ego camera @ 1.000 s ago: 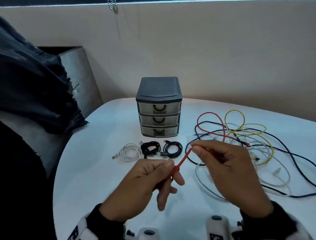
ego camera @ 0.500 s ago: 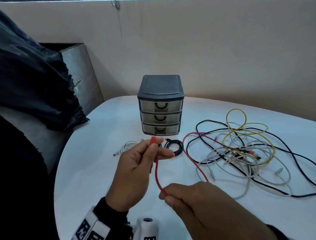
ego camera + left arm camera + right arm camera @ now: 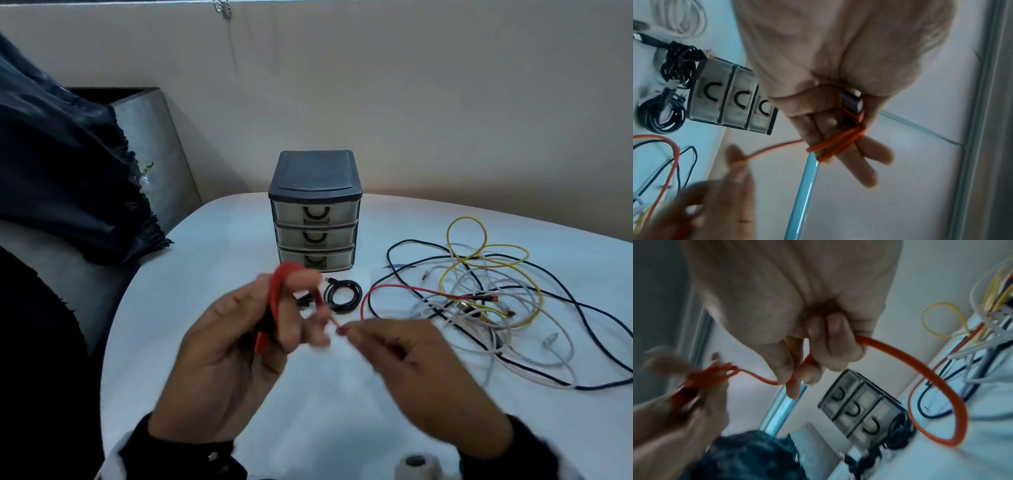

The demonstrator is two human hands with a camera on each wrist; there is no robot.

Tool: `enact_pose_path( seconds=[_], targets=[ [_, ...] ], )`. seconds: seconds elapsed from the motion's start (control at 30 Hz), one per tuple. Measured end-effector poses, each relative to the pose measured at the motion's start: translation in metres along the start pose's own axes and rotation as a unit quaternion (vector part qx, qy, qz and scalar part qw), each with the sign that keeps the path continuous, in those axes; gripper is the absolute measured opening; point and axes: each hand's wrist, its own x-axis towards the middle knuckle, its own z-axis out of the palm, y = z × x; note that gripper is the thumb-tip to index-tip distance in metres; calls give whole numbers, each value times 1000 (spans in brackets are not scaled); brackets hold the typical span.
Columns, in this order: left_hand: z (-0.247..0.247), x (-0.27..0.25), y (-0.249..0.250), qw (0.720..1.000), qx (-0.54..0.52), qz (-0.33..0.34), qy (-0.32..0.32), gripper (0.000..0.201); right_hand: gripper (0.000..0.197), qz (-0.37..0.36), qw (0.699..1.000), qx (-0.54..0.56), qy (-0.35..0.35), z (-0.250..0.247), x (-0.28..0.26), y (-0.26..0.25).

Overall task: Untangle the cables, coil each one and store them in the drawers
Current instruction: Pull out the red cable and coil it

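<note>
With coiled cables lying before the shut drawers, the left hand holds red cable turns wrapped round its fingers, the right hand pinches the strand, apparently mid-coil, while the tangle waits

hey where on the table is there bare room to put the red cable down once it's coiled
Bare table lies left of the drawer unit, and along the near edge below both hands. The right side is crowded with the loose tangle. Black coils fill the strip in front of the drawers.
</note>
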Motion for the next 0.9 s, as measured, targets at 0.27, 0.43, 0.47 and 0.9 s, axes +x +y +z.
enact_pose_path(
  seconds=[0.27, 0.43, 0.47, 0.9],
  targets=[
    [-11, 0, -13, 842, 527, -16, 114, 38, 32, -88, 981, -111, -133, -2, -26, -26],
    [-1, -11, -21, 863, 483, -149, -4, 45, 15, -70, 997, -21, 24, -26, -17, -25],
    [4, -12, -20, 897, 406, -172, -23, 45, 14, -61, 996, 7, 61, -28, -13, -22],
    [-17, 4, -14, 913, 334, 68, 222, 39, 32, -55, 987, -68, -134, 33, -28, -5]
  ],
)
